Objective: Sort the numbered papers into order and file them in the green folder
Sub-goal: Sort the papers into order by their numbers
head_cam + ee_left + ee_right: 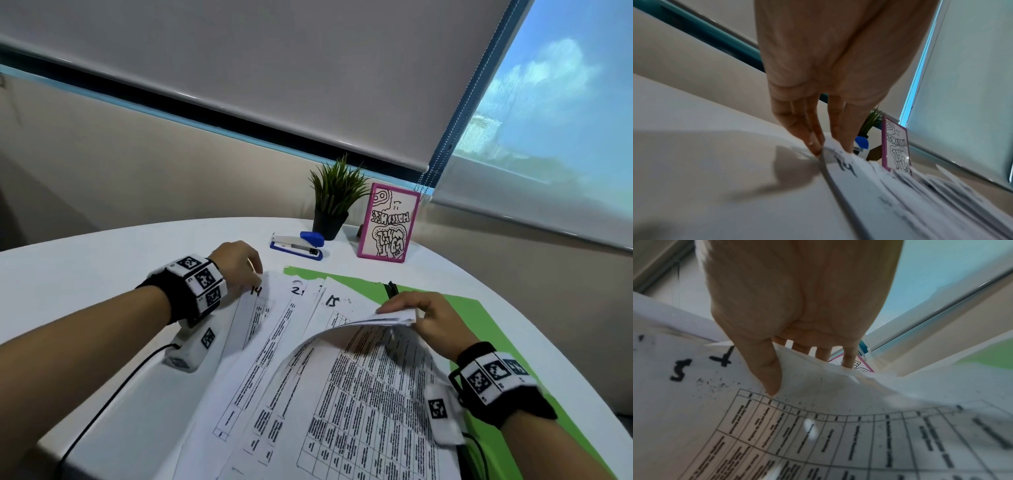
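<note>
Right hand (432, 320) around curled papers (359, 342) (sheet 15 (334, 301) beneath)

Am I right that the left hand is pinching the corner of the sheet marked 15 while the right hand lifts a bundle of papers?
Not quite: the left hand pinches the sheet marked 14, as the left wrist view shows. The right hand does lift a bundle of papers.

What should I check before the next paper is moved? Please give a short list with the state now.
1. Left hand pinches sheet 14 at its corner: ok.
2. Right hand grips the lifted bundle: ok.
3. Sheet 15 number readable: ok.
4. Papers in order: not ok; 14, a partly hidden number, then 15.
5. Green folder free for filing: not ok, papers cover it.
</note>
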Tool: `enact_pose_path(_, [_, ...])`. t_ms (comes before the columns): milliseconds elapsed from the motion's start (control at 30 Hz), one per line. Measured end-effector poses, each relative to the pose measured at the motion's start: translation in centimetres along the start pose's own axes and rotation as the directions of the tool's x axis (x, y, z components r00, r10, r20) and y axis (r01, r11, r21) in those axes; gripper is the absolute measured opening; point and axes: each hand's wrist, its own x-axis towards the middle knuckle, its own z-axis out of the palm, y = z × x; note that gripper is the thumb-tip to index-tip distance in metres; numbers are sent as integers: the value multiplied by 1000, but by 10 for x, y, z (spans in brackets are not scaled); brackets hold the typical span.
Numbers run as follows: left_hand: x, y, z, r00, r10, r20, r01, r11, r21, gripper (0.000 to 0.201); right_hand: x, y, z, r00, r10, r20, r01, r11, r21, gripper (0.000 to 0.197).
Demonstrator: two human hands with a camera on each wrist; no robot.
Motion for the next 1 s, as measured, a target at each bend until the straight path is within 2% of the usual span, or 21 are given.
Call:
enact_pose_path(67, [-2, 0, -1, 998, 26, -57, -28, 999, -26, 10, -1, 0, 2, 1000, -3, -4, 3, 1000, -4, 43])
enact_pose_path(133, [-2, 2, -3, 996, 59, -65, -58, 998, 7, 10, -1, 0, 2, 1000, -6, -5, 5, 1000, -28, 43])
enact_pose_path(367, [-3, 16, -11, 973, 219, -74, -188, 937, 293, 27, -1, -3, 0, 1000, -21, -8, 20, 997, -70, 41])
enact_pose_path(433, [-6, 22, -15, 934, 336, -120, -270, 886, 377, 27, -1, -2, -1, 1000, -24, -6, 23, 995, -102, 46])
enact_pose_path(567, [-11, 34, -26, 794, 581, -181, -437, 752, 494, 24, -1, 2, -2, 1000, -15, -4, 15, 992, -129, 52])
enact_pose_path(633, [-14, 43, -31, 748, 634, -194, -480, 720, 502, 24, -1, 2, -2, 1000, -11, -8, 10, 992, -126, 49])
enact_pose_path(667, [-17, 49, -33, 763, 614, -203, -476, 746, 466, 25, -1, 1, -2, 1000, -9, -11, 8, 993, -119, 48])
enact_pose_path(767, [-24, 63, -34, 896, 400, -193, -377, 915, 146, 35, 0, 0, -3, 1000, -10, -5, 10, 993, -118, 46])
enact_pose_path(800, [-25, 63, -34, 939, 311, -147, -315, 949, -7, 41, 0, 0, -3, 1000, -12, 1, 12, 992, -122, 48])
enact_pose_path(833, [-27, 61, -33, 972, 231, -43, -235, 963, -133, 46, 0, 0, -3, 1000, -14, 4, 14, 992, -126, 50])
enact_pose_path(867, [-30, 58, -31, 978, 179, 103, -158, 971, -181, 47, 0, 1, -3, 1000, -15, 7, 16, 991, -131, 52])
enact_pose_path(933, [-34, 47, -27, 927, 101, 361, -79, 994, -76, 36, -1, 3, -3, 1000, -13, 10, 15, 990, -143, 52])
enact_pose_path(1000, [-39, 39, -25, 910, 53, 411, -86, 994, 64, 20, -1, 3, -1, 1000, -9, 10, 11, 989, -148, 51])
